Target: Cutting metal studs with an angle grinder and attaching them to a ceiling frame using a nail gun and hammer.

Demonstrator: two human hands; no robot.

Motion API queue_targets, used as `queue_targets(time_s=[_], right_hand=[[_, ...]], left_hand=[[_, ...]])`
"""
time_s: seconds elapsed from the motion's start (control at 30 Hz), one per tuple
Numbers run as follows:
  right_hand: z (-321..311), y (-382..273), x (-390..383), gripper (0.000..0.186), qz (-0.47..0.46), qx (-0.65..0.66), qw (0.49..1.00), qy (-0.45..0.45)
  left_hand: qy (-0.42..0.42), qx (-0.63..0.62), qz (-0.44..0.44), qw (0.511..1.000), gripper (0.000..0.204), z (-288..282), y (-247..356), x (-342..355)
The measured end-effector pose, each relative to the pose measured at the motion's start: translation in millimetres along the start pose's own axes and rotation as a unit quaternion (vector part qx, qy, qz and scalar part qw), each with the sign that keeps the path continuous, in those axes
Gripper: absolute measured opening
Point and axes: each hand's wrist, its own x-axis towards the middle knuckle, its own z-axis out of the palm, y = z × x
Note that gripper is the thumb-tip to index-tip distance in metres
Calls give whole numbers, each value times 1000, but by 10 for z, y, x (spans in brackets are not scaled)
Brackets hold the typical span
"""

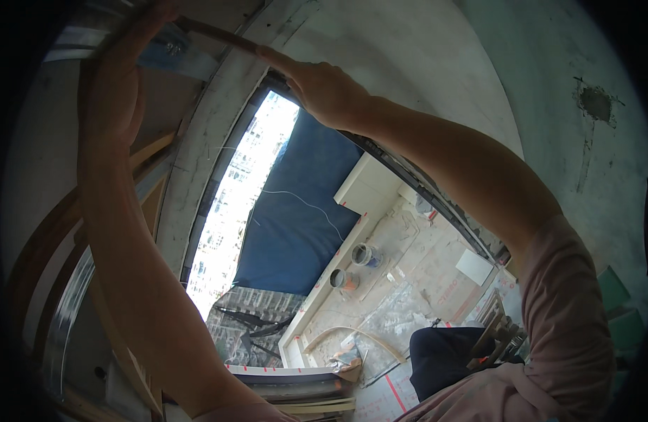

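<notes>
My left hand (127, 63) is raised at the upper left, touching the upper end of a narrow brown strip (218, 35) beside a shiny translucent panel (166, 49); its fingertips are partly lost at the dim rim, so their grip is unclear. My right hand (324, 91) is closed on the lower part of that strip, index finger along it, just above the corner of a dark-framed opening (236, 126). The strip lies slanted against the pale surface overhead.
Beyond the opening are bright daylight, dark blue sheeting (289, 218) and buildings. Below, the dusty floor (422, 267) holds two buckets (366, 257), scraps and a curved strip (352, 334). Curved wooden strips (71, 204) stand at left; a greenish wall (570, 162) with a patch is at right.
</notes>
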Motion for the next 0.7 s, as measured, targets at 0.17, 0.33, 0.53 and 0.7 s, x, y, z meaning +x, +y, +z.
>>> queue_targets(time_s=[0.17, 0.33, 0.53, 0.7], right_hand=[[168, 153, 116, 62, 25, -6, 997, -66], [114, 86, 35, 62, -10, -14, 1000, -5], [-67, 216, 16, 65, 44, 14, 993, -104], [-171, 108, 3, 73, 97, 61, 986, -121]], left_hand=[[-62, -38, -21, 997, 45, -35, 89, -4], [-32, -35, -16, 999, 39, 20, 176, -79], [-51, -29, -13, 998, 37, -20, 174, -13], [-57, -43, -11, 997, 34, 4, 226, -48]])
